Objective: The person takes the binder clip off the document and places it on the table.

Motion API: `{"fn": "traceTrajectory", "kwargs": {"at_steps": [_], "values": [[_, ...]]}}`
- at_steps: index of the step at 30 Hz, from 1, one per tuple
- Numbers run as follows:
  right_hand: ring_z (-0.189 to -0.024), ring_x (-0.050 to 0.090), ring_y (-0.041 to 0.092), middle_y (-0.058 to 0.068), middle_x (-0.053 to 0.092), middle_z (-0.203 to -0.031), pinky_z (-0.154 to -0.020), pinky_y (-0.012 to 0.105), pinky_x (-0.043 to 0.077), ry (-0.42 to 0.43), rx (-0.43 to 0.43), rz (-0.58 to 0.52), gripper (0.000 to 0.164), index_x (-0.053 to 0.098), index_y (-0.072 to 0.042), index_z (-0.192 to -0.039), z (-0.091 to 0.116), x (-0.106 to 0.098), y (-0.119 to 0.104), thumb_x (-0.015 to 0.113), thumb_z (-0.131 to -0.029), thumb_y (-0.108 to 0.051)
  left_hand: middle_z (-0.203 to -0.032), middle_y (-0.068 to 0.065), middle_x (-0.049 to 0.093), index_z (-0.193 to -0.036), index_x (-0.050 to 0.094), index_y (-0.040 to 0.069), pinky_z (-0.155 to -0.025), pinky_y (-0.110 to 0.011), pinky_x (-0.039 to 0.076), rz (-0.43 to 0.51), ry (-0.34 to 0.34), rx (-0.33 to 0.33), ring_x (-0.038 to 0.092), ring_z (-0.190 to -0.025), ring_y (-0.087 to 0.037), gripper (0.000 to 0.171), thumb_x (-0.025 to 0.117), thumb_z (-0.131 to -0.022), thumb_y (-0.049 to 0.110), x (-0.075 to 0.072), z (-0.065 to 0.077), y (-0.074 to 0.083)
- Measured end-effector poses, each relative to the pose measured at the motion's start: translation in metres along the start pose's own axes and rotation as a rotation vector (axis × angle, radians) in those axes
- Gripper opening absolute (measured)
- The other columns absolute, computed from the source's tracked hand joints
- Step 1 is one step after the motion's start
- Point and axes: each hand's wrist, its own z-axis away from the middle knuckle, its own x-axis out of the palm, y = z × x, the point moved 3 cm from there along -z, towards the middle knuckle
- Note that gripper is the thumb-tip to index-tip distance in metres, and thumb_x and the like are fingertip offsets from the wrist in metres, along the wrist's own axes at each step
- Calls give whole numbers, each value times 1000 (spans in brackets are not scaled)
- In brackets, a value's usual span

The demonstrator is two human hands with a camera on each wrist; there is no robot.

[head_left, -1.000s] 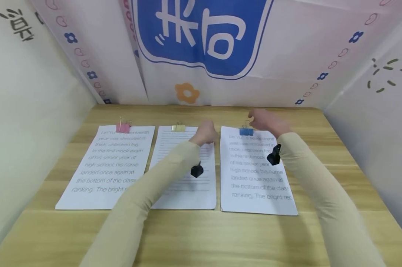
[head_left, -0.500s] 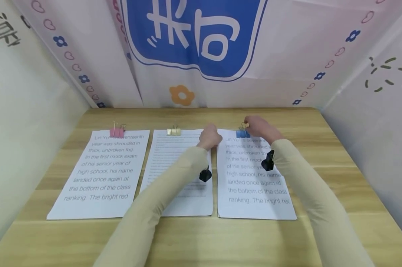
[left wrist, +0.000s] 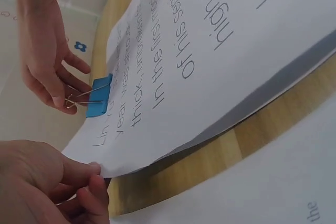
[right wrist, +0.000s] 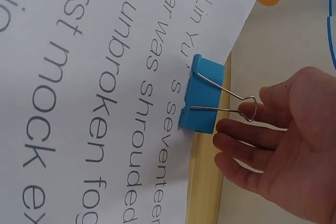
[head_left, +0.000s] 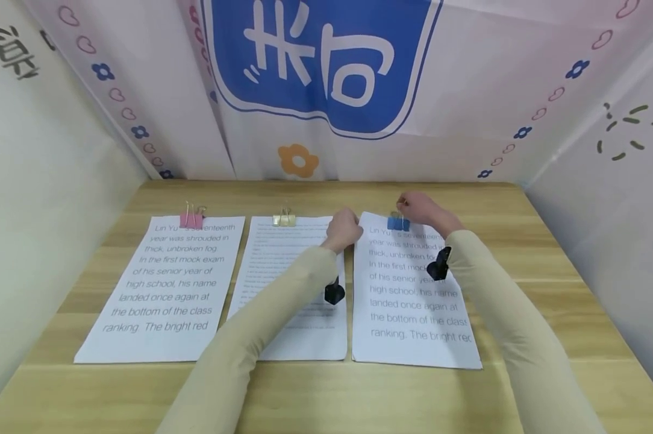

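Observation:
A blue binder clip (head_left: 399, 224) sits on the top edge of the right-hand stack of printed paper (head_left: 413, 313). My right hand (head_left: 423, 209) is at its wire handles; in the right wrist view the thumb and index finger of the right hand (right wrist: 294, 156) close on the handle's end. My left hand (head_left: 344, 230) pinches the stack's upper left corner. The left wrist view shows the left thumb on top and the fingers curled beneath, with the stack's left edge raised off the wooden table (left wrist: 210, 161).
A middle stack of small-print paper (head_left: 305, 346) carries a yellow binder clip (head_left: 284, 220). At the left, another large-print stack (head_left: 142, 343) has a pink binder clip (head_left: 191, 220). A printed cloth backdrop (head_left: 440, 132) stands behind the table.
My right hand has come down onto the blue clip's handles. The left hand has moved right from over the middle stack to the right stack's corner, which now stands slightly raised.

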Motion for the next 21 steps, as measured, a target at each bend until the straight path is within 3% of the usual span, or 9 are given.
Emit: {"fn": "traceTrajectory", "kwargs": {"at_steps": [3, 6, 10, 13, 17, 21], "values": [[-123, 46, 41, 29, 49, -131, -105, 52, 37, -22, 3, -72, 43, 45, 9, -130, 0, -1, 4, 36, -98, -18, -54, 1, 48, -60, 57, 6, -42, -20, 31, 29, 17, 40, 42, -47, -11, 23, 55, -82, 4, -1, 2, -1], [-126, 43, 41, 28, 44, -136, -106, 53, 35, -60, 15, -173, 46, 40, 7, -135, 2, -4, 7, 35, -99, -21, -74, -6, 64, -82, 70, 3, -48, -19, 37, 50, 38, 81, 52, -60, -14, 15, 55, -83, 3, -3, 4, -2], [-129, 39, 40, 26, 40, -141, -106, 52, 36, -125, 38, -337, 50, 32, 4, -141, 4, -8, 12, 35, -100, -25, -94, -10, 69, -98, 70, 3, -58, -20, 43, 54, 53, 97, 59, -75, -17, 20, 56, -84, 5, -6, 4, -1], [-129, 41, 39, 25, 42, -139, -106, 52, 37, -148, 39, -430, 52, 29, 3, -142, 3, -10, 14, 36, -100, -27, -97, -10, 68, -99, 69, 3, -63, -21, 45, 63, 64, 98, 60, -80, -18, 20, 57, -84, 5, -9, 5, 0], [-121, 49, 36, 23, 50, -131, -103, 51, 41, -130, 31, -473, 51, 35, 1, -139, 5, -11, 17, 42, -99, -30, -97, -11, 68, -101, 68, 2, -63, -22, 45, 107, 59, 78, 60, -80, -18, 20, 58, -85, 7, -11, 8, -2], [-109, 57, 30, 22, 56, -122, -100, 46, 45, -93, 35, -477, 44, 43, 0, -130, 6, -9, 19, 47, -97, -30, -96, -11, 68, -104, 67, 1, -59, -19, 45, 145, 14, 41, 60, -76, -16, 21, 58, -87, 9, -9, 9, -6]]}}
